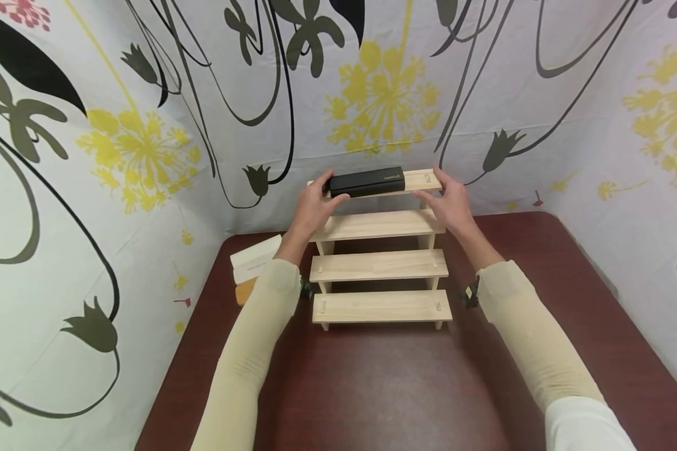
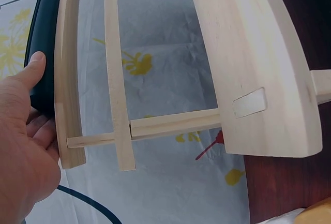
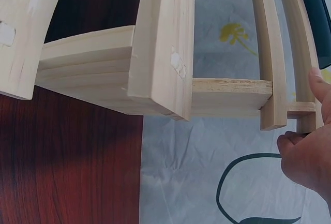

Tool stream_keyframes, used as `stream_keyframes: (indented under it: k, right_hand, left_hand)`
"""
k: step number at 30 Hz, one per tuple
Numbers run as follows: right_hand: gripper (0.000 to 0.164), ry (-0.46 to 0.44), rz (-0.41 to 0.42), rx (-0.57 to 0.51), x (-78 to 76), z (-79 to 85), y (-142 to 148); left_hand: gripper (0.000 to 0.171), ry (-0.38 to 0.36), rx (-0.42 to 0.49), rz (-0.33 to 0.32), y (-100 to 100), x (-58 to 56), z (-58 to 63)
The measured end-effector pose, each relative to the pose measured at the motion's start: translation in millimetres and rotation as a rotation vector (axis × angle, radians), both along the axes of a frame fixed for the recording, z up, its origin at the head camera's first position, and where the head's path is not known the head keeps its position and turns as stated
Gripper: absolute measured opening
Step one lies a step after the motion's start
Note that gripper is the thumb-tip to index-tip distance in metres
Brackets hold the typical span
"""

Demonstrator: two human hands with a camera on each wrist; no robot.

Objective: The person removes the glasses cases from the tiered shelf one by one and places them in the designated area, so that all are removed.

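A long black case (image 1: pixel 367 181) with small lettering lies on the top step of a pale wooden four-step rack (image 1: pixel 380 265). My left hand (image 1: pixel 312 210) holds the case's left end, thumb along its front; in the left wrist view the thumb (image 2: pixel 36 63) presses the case (image 2: pixel 44 43) and the other fingers curl at its lower end. At the other end of the top step, my right hand (image 1: pixel 453 202) grips the wood between thumb and fingers. The right wrist view shows that hand (image 3: pixel 310 151) at the step's end, bent fingers beside the wood.
The rack stands on a dark red-brown table (image 1: pixel 372 382), close to a flower-printed cloth (image 1: pixel 316 113) hung behind. Left of the rack lie a white box (image 1: pixel 255 258) and an orange-brown item (image 1: pixel 245 292), partly hidden by my left arm.
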State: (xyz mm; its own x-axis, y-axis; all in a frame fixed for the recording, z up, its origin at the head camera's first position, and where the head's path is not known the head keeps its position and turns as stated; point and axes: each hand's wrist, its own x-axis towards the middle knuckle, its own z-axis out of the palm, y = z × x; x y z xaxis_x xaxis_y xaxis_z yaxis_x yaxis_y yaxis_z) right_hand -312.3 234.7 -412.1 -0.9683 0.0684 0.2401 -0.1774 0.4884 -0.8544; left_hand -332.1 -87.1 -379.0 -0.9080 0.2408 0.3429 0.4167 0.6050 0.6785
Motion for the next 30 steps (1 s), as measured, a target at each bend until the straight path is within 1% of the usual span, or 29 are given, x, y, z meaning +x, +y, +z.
stream_keyframes:
  k: [8, 14, 17, 21, 30]
  right_hand:
    - [0.088, 0.008, 0.012, -0.011, 0.5, 0.3, -1]
    - [0.088, -0.012, 0.016, -0.018, 1.3, 1.2, -1]
    - [0.088, -0.018, 0.014, -0.016, 1.3, 1.7, -1]
    - [0.088, -0.021, 0.012, -0.013, 2.1, 2.4, -1]
    - [0.088, -0.022, 0.013, -0.015, 3.0, 2.9, -2]
  left_hand:
    - [0.077, 0.042, 0.047, 0.009, -2, 5.0, 2.1]
    - [0.072, 0.088, 0.088, 0.015, -4, 10.6, 1.9]
    - [0.071, 0.086, 0.129, 0.0, -5, 13.4, 0.7]
    - [0.07, 0.064, 0.183, -0.017, -6, 16.7, -0.5]
    - [0.068, 0.078, 0.222, -0.021, -7, 20.6, -1.1]
